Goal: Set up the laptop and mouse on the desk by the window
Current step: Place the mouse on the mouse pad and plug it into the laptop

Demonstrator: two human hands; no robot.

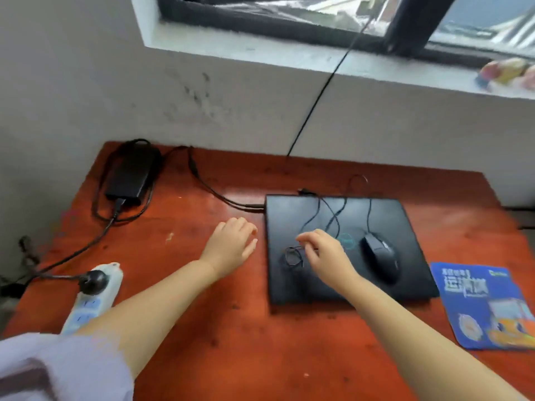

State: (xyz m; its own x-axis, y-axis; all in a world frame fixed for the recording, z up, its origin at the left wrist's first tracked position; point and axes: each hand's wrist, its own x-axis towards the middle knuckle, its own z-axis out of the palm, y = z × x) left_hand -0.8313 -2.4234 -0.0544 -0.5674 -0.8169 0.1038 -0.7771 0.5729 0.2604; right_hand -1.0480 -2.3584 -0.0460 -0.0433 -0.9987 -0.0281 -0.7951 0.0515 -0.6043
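Right hand [325,253] over closed laptop [341,273], fingertips pinching coiled mouse cable [293,256]. Left hand [233,247] open, palm down, just beside laptop's left edge. Mouse [382,257] sits on lid, cable looped loose. Charger [131,176] plugged in. Mouse pad [486,305] on tabletop [231,328], right. Judged early: lid unopened, mouse not yet placed.

One view only — a wide-angle camera on the person's head, looking forward and steeply down onto the counter [220,328] from close above. It faces the far wall and window sill [260,50] — straight lines bow toward the edges.
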